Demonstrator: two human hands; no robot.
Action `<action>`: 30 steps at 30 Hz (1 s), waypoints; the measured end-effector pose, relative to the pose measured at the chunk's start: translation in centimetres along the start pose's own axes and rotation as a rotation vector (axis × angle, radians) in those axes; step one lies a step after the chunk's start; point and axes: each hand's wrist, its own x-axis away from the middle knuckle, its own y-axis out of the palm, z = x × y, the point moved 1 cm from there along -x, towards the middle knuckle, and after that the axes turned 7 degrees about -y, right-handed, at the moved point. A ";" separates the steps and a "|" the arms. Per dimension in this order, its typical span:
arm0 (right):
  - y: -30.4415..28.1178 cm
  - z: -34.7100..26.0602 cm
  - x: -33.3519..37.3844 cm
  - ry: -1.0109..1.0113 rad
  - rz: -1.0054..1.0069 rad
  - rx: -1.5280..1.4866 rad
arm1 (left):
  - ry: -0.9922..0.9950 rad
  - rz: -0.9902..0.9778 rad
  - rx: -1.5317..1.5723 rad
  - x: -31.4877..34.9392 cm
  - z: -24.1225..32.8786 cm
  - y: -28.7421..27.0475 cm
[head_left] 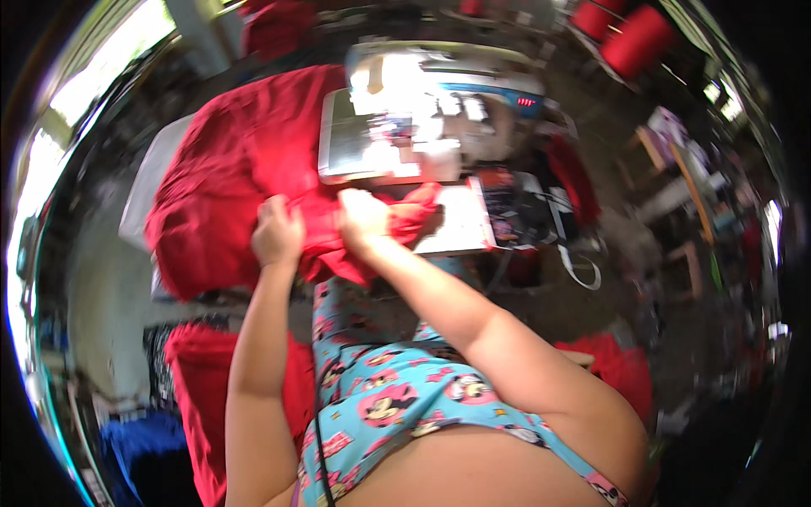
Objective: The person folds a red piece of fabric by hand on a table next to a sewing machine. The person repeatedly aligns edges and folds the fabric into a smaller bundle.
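Note:
A large piece of red cloth (pixel 245 135) spreads over the left part of the sewing table and hangs over its front edge. My left hand (pixel 277 232) grips the cloth near that edge, fingers curled into it. Just to the right, my right hand (pixel 363 218) is closed on a bunched part of the same cloth, whose gathered end reaches toward the white tabletop (pixel 460 224). Behind my hands stands a sewing machine (pixel 498 72), its head blurred and washed out by bright light. Motion smears my fingertips.
Red cloth (pixel 198 372) lies low at my left, above a blue cloth (pixel 148 444). Dark items and a white strap (pixel 579 270) sit at the table's right side. Red rolls (pixel 634 42) stand at the far right. A wooden frame (pixel 693 194) is farther right.

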 end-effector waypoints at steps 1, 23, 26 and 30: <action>-0.6 -0.6 -0.6 0.075 -0.166 0.053 | 0.047 0.038 0.017 -0.1 0.0 -0.3; -28.1 32.7 1.3 0.346 -0.313 -0.067 | 0.207 -0.224 0.302 0.5 5.1 -11.4; -28.6 32.8 1.5 0.839 -0.161 -0.334 | 0.213 -0.250 0.338 0.5 5.0 -12.1; -31.6 41.6 5.0 0.606 0.422 -0.172 | 0.271 -0.366 0.472 -0.1 6.8 -10.8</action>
